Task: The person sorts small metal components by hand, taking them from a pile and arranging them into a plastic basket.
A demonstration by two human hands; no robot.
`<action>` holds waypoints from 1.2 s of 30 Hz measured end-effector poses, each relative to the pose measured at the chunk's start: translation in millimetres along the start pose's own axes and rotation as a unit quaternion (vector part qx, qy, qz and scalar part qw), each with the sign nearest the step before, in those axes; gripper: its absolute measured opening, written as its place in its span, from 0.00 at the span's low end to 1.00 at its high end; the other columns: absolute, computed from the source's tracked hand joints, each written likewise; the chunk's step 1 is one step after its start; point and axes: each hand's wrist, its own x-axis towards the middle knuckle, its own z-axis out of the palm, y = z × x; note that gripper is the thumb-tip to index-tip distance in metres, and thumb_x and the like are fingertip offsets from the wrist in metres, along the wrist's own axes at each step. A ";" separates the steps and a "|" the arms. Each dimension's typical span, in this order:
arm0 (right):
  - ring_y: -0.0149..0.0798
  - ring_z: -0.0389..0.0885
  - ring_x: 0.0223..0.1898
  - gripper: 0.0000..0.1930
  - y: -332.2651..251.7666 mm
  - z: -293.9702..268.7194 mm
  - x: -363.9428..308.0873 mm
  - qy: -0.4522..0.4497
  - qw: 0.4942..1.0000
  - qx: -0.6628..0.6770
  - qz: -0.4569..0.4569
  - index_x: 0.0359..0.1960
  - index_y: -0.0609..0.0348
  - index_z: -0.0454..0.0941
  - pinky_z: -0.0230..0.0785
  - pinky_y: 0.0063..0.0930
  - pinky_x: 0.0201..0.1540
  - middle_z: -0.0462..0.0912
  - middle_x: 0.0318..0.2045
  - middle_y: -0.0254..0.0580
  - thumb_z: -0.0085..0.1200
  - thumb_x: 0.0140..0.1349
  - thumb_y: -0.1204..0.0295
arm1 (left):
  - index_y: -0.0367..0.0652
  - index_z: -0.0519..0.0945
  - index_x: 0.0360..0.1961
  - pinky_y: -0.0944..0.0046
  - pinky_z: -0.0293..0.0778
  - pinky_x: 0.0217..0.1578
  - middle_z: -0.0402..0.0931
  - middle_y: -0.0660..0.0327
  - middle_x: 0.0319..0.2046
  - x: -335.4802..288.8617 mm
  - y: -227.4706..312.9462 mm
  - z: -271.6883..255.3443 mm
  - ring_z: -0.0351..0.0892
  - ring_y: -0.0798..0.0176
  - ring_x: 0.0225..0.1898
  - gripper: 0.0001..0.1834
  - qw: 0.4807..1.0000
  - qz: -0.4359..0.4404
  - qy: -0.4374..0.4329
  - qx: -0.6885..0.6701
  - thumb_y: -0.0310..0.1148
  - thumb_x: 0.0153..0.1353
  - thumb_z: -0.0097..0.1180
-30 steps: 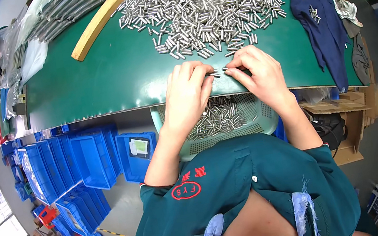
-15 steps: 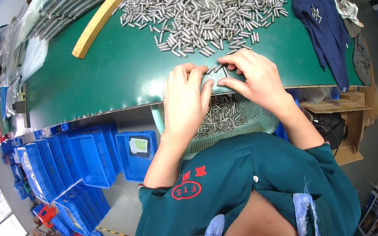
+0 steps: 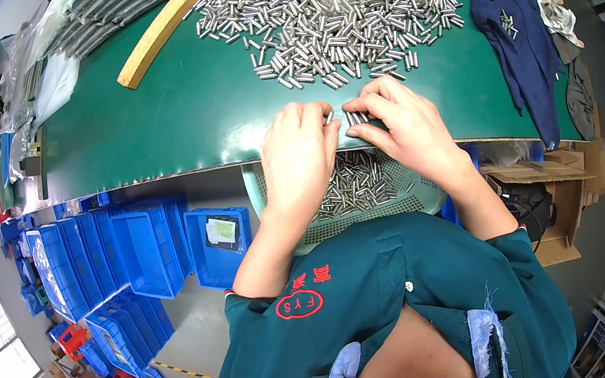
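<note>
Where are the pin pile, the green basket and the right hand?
Pin pile (image 3: 343,17): head view, on the middle of its pins.
Green basket (image 3: 419,191): head view, on its perforated right wall.
Right hand (image 3: 412,124): head view, on its back.

The left hand (image 3: 297,154) is now pinching a single metal pin (image 3: 329,118), its thumb and fingers no longer standing apart. The right hand (image 3: 409,124) is now holding several pins (image 3: 357,118) side by side, these no longer lying askew.
</note>
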 end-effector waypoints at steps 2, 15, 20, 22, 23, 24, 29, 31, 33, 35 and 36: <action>0.41 0.79 0.37 0.18 -2.4 -0.8 -0.8 0.000 1.000 0.006 0.001 0.44 0.56 0.78 0.72 0.35 0.39 0.75 0.38 0.38 0.64 0.52 0.64 | 0.41 0.78 0.39 0.58 0.72 0.36 0.74 0.59 0.30 0.2 1.6 0.0 0.75 0.56 0.33 0.11 1.000 0.016 0.006 0.001 0.29 0.55 0.62; 0.39 0.78 0.36 0.18 -1.3 -25.2 -16.3 -0.002 0.995 -0.027 0.092 0.41 0.55 0.79 0.71 0.35 0.38 0.74 0.38 0.36 0.65 0.51 0.60 | 0.44 0.81 0.36 0.58 0.71 0.36 0.73 0.60 0.28 -4.0 5.4 -7.2 0.75 0.56 0.33 0.06 0.999 0.017 -0.012 -0.045 0.29 0.56 0.61; 0.40 0.78 0.37 0.17 -3.8 -20.7 -15.1 -0.001 0.998 -0.013 0.064 0.41 0.54 0.79 0.71 0.36 0.39 0.75 0.38 0.36 0.64 0.52 0.60 | 0.45 0.81 0.34 0.57 0.73 0.35 0.72 0.61 0.29 -7.8 1.7 -9.8 0.74 0.56 0.33 0.05 0.999 0.016 -0.008 -0.028 0.31 0.56 0.60; 0.40 0.78 0.38 0.17 -4.1 -17.7 -12.0 0.004 0.999 -0.001 0.050 0.41 0.53 0.79 0.72 0.36 0.39 0.75 0.38 0.36 0.64 0.52 0.60 | 0.45 0.82 0.35 0.58 0.72 0.36 0.72 0.61 0.29 -8.5 4.0 -9.8 0.74 0.56 0.33 0.05 0.999 0.012 -0.006 -0.033 0.29 0.56 0.60; 0.40 0.78 0.38 0.17 -4.1 -14.3 -9.1 0.019 0.999 -0.010 0.031 0.41 0.53 0.79 0.72 0.35 0.39 0.75 0.38 0.35 0.64 0.52 0.60 | 0.45 0.82 0.35 0.58 0.71 0.36 0.73 0.60 0.28 -8.9 5.1 -10.0 0.74 0.56 0.34 0.05 0.999 0.009 -0.004 -0.039 0.28 0.56 0.60; 0.39 0.78 0.38 0.16 -4.3 -10.8 -6.4 0.033 0.999 -0.017 0.012 0.40 0.52 0.79 0.72 0.35 0.39 0.76 0.38 0.35 0.64 0.52 0.60 | 0.45 0.82 0.35 0.58 0.71 0.36 0.73 0.60 0.28 -9.7 5.6 -10.8 0.74 0.56 0.34 0.05 0.999 0.008 -0.004 -0.038 0.28 0.56 0.60; 0.38 0.78 0.37 0.13 -3.1 2.6 0.6 0.030 0.997 -0.053 -0.054 0.38 0.52 0.79 0.73 0.32 0.37 0.76 0.36 0.33 0.64 0.51 0.64 | 0.43 0.83 0.39 0.64 0.72 0.30 0.76 0.61 0.28 -17.0 4.2 -11.8 0.76 0.62 0.28 0.07 0.995 0.018 0.011 -0.102 0.26 0.58 0.59; 0.38 0.78 0.36 0.12 -3.9 3.1 1.0 0.039 0.995 -0.060 -0.071 0.36 0.53 0.79 0.72 0.32 0.36 0.76 0.35 0.33 0.64 0.51 0.65 | 0.42 0.82 0.40 0.66 0.72 0.28 0.78 0.61 0.29 -27.2 5.3 -12.9 0.76 0.65 0.26 0.07 0.975 -0.053 -0.025 -0.215 0.28 0.61 0.56; 0.38 0.78 0.36 0.12 -3.7 2.6 0.0 0.042 0.995 -0.055 -0.072 0.35 0.53 0.78 0.72 0.32 0.36 0.75 0.34 0.33 0.64 0.51 0.66 | 0.40 0.82 0.41 0.69 0.73 0.26 0.80 0.61 0.30 -32.3 1.0 -9.9 0.76 0.69 0.24 0.08 0.936 -0.124 -0.061 -0.324 0.29 0.64 0.54; 0.38 0.78 0.36 0.11 -2.1 1.7 -2.5 0.044 0.995 -0.050 -0.072 0.35 0.53 0.78 0.72 0.32 0.35 0.75 0.33 0.34 0.64 0.51 0.66 | 0.36 0.81 0.43 0.73 0.75 0.27 0.82 0.58 0.34 -34.0 -9.7 -1.4 0.77 0.72 0.24 0.15 0.791 -0.244 -0.248 -0.503 0.36 0.70 0.48; 0.38 0.78 0.36 0.11 -1.7 1.2 -5.1 0.032 0.996 -0.047 -0.073 0.35 0.53 0.78 0.72 0.32 0.35 0.74 0.33 0.34 0.63 0.51 0.67 | 0.33 0.77 0.47 0.70 0.79 0.32 0.82 0.54 0.37 -34.7 -10.9 3.6 0.82 0.67 0.30 0.20 0.733 -0.268 -0.265 -0.566 0.41 0.71 0.43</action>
